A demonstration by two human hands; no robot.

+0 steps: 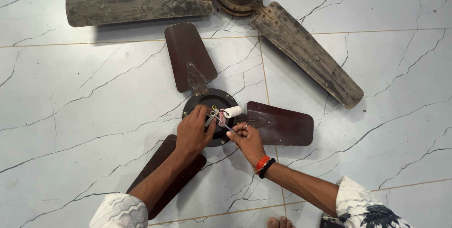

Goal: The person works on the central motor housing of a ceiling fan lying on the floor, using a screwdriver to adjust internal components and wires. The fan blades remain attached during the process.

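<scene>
my left hand steadies the brown fan's hub on the floor while my right hand, grip closed on a thin tool, works at its centre

White patterned short sleeves on both arms; right hand wore a finger ring plus orange and black wristbands.

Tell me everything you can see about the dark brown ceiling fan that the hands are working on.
The dark brown ceiling fan lies flat on the marbled tile floor. It has three glossy brown blades bolted by brackets to a round black hub, one blade partly under the left forearm. A white cylinder and thin wires sit at the hub. The left hand rests on the hub; the right hand holds a slim tool to its centre.
</scene>
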